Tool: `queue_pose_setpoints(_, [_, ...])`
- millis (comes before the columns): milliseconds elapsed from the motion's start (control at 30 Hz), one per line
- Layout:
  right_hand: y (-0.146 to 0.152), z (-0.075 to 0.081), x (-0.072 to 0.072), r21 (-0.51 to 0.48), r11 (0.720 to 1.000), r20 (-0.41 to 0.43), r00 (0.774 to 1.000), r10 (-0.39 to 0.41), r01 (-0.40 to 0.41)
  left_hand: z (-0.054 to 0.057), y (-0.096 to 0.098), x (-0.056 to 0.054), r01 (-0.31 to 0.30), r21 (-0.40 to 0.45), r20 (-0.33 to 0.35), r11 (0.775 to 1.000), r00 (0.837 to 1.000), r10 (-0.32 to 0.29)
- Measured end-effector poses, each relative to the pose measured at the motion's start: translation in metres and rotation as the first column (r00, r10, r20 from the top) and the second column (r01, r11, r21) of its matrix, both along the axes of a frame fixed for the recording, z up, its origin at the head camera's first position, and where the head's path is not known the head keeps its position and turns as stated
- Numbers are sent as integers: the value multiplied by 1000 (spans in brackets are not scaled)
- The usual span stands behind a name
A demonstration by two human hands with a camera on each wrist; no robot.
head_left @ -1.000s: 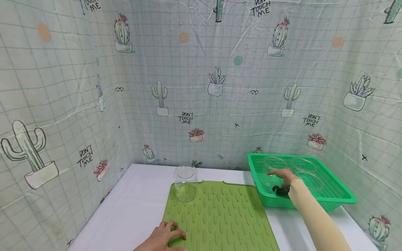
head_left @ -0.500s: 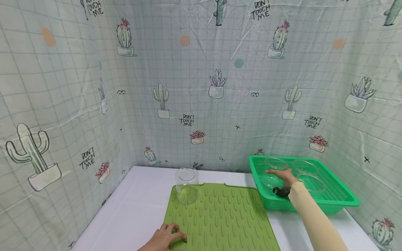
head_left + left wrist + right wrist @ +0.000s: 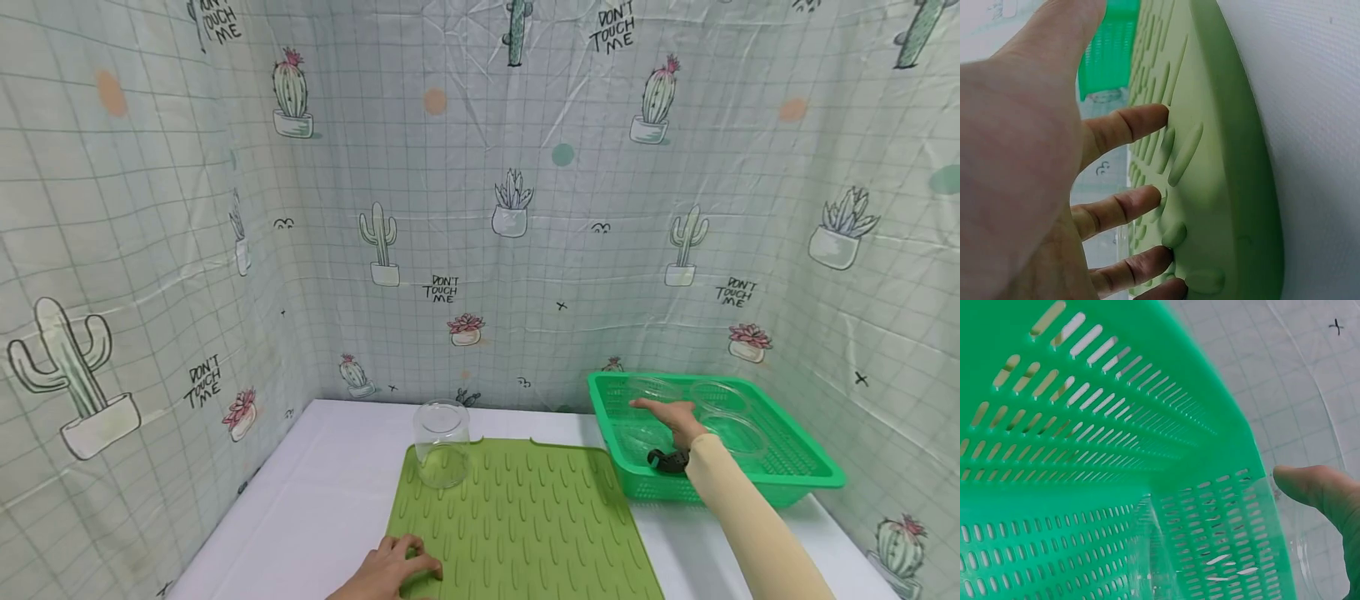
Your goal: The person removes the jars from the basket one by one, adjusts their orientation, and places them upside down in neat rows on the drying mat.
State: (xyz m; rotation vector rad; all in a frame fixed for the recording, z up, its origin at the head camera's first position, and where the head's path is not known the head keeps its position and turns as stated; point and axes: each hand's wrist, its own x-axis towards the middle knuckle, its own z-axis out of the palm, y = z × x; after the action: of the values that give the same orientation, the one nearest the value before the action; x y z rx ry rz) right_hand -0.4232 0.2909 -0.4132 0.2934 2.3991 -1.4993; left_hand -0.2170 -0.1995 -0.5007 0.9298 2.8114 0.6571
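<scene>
My left hand (image 3: 393, 571) rests at the near left edge of a green ribbed mat (image 3: 525, 517); in the left wrist view its spread fingertips touch the mat's raised ridges, with nothing in the hand. On the mat's far left corner stands a clear cup (image 3: 442, 454). My right hand (image 3: 675, 419) is over the left part of a green perforated basket (image 3: 813, 462), thumb stretched out leftward; its other fingers are mostly hidden. Close beside it is a clear round container (image 3: 637, 437). In the right wrist view the thumb (image 3: 1304, 480) is straight, its tip by the basket's rim.
Several clear round containers, such as one at the back (image 3: 720, 396) and one at the right (image 3: 738, 433), sit in the basket. A white tabletop (image 3: 300, 500) lies under everything. Cactus-printed curtains (image 3: 487, 250) enclose the back and both sides.
My right thumb has lifted slightly and straightened against the basket. The left hand and the cup on the mat stay in place; the head view shifts a little.
</scene>
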Motion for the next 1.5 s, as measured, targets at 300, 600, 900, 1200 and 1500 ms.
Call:
queue_pose_setpoints(300, [-1, 5, 8, -9, 999, -67, 997, -32, 31, 0, 0, 1, -7, 10, 12, 1000, 1000, 7])
queue_pose_setpoints(600, [-6, 12, 15, 26, 996, -159, 984, -84, 89, 0, 0, 1, 2, 11, 2, 1000, 1000, -2])
queue_pose_setpoints(900, [-22, 25, 31, 191, 978, -323, 946, -15, 81, 0, 1, 1, -4, 0, 1, 1000, 1000, 4])
queue_pose_setpoints(1200, [-59, 42, 53, 369, 923, -515, 851, 103, 112, 1, 1, 2, -5, 10, 18, 1000, 1000, 5])
queue_pose_setpoints(1500, [-95, 47, 83, 465, 870, -668, 711, 221, 166, 5, 8, 3, -24, 49, 72, 998, 997, 21])
